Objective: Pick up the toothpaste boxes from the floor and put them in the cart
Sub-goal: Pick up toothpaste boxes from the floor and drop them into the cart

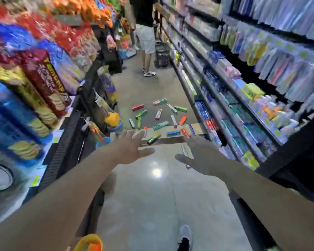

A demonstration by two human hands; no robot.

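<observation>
Toothpaste boxes [160, 125] scattered on far floor [149, 192], well ahead of left hand [132, 149] and right hand [198, 153], both spread, empty; judged light, stiff, crushable cartons, best pinched across long sides.

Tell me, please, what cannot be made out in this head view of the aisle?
- Cart: none clearly in view; only an orange and yellow thing cut by the bottom edge.
- Toothpaste boxes: too small and blurred to read or count; some are hidden behind the left hand and right hand.
- Left shelf goods: motion blur smears the labels.
- Other shopper: cut by the top edge.
</observation>
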